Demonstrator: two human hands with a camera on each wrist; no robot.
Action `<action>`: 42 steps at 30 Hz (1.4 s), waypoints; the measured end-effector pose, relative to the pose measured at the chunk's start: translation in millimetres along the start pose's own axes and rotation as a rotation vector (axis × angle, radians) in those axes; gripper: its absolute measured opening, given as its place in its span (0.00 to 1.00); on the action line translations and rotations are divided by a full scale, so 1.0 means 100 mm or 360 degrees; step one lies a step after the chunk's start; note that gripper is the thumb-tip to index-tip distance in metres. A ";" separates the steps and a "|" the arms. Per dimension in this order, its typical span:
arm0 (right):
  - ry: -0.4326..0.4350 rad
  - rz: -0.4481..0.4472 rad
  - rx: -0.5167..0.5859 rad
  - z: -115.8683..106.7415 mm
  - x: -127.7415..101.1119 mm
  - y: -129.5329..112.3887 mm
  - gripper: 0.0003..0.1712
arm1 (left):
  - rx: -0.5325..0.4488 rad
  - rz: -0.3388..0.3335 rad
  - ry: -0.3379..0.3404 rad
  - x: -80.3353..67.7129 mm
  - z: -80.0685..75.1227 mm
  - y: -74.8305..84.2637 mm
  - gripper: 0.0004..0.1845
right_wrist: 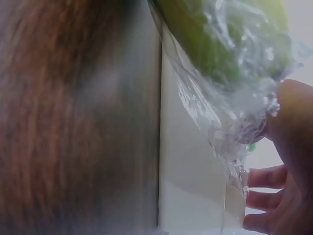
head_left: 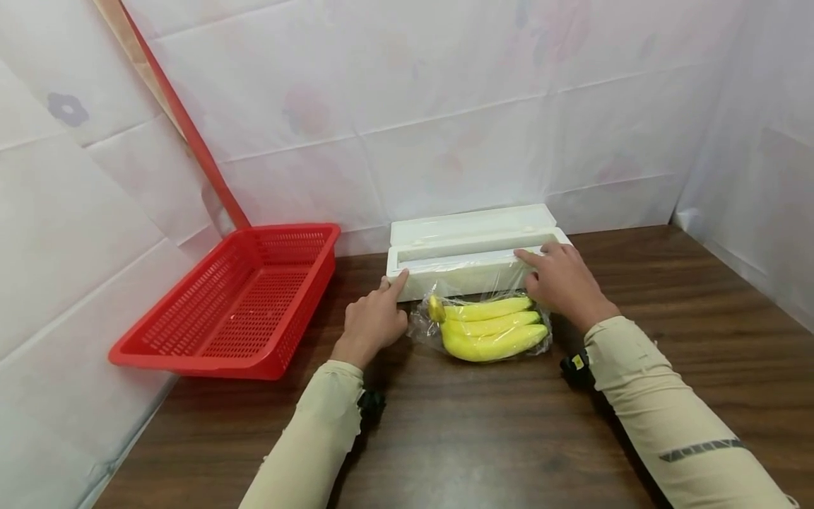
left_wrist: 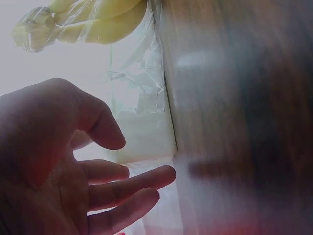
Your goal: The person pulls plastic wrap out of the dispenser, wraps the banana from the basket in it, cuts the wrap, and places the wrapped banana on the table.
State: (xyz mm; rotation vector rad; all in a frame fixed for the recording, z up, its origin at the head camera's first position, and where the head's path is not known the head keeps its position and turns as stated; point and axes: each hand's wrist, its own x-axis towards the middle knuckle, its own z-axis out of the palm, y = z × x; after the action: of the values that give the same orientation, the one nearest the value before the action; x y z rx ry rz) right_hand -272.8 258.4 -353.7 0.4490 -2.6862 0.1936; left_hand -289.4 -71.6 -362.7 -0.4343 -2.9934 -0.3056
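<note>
Dark wood table (head_left: 668, 339). On it: red basket (head_left: 235, 304) at 9 o'clock w/ one side riding up the wall, white wrap box (head_left: 470, 258) at 12, lid open, and wrapped bananas (head_left: 490, 326) dead center, touching the box front.

Red basket (head_left: 235, 304) left, open table (head_left: 668, 318) right

Head camera looks down from above; both wrist cameras sit close, sharing the wrapped bananas (head_left: 490, 326).
</note>
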 end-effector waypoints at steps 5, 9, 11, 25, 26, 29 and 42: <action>-0.0042 0.0014 0.0050 -0.02 0.00 -0.05 0.27 | 0.0019 0.0014 0.0025 -0.03 -0.04 -0.03 0.40; -0.0013 -0.0005 0.0046 -0.03 0.03 -0.07 0.26 | 0.0015 0.0008 0.0030 -0.04 -0.08 -0.05 0.40; 0.0025 -0.0021 0.0037 -0.03 0.04 -0.07 0.25 | 0.0004 -0.0003 0.0013 -0.04 -0.08 -0.06 0.40; 0.0213 0.0057 0.0094 0.03 -0.01 -0.05 0.17 | 0.0004 0.0023 0.0019 -0.05 -0.02 -0.01 0.40; 0.0220 0.0067 0.0094 0.04 -0.02 -0.05 0.16 | 0.0005 0.0024 0.0010 -0.06 -0.02 -0.01 0.40; 0.0248 0.0090 0.0101 0.03 -0.01 -0.07 0.16 | 0.0014 0.0024 0.0015 -0.06 -0.04 -0.02 0.40; 0.0272 0.0226 0.0129 0.05 0.05 -0.08 0.15 | -0.0018 0.0011 0.0037 -0.12 -0.02 -0.12 0.39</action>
State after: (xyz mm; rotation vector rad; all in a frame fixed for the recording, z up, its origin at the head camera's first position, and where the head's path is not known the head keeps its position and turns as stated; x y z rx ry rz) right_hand -276.6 247.9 -355.5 0.2530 -2.5491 0.3659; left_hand -281.0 -86.4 -364.4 -0.4392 -2.9685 -0.3249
